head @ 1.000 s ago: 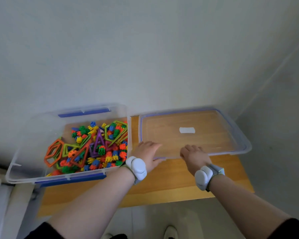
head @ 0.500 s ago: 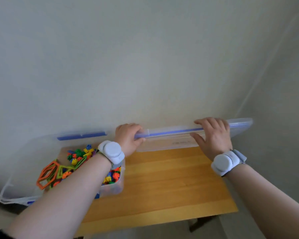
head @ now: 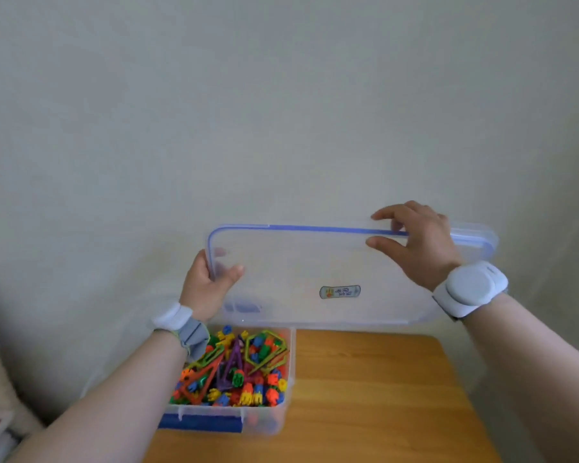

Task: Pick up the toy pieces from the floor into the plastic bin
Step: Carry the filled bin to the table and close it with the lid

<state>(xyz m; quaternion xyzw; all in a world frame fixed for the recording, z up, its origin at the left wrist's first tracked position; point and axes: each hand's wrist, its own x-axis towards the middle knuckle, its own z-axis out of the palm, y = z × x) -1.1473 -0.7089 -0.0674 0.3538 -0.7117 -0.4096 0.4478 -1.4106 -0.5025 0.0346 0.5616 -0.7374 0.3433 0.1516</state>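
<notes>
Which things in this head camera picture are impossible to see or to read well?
- Left part of the plastic bin, head view: hidden by the left forearm.
- Far wall of the bin: covered by the clear lid, held by the left hand and the right hand.
- Sticker on the lid: print too small to read.
- Toy pieces: too tangled to count.
- Floor: almost all outside the frame.

The lid (head: 315, 279) is clear glossy plastic with a blue seal; the bin (head: 290, 379) the same. Toy pieces (head: 244, 372) are bright smooth plastic. The desk (head: 375, 396) is varnished wood.
</notes>
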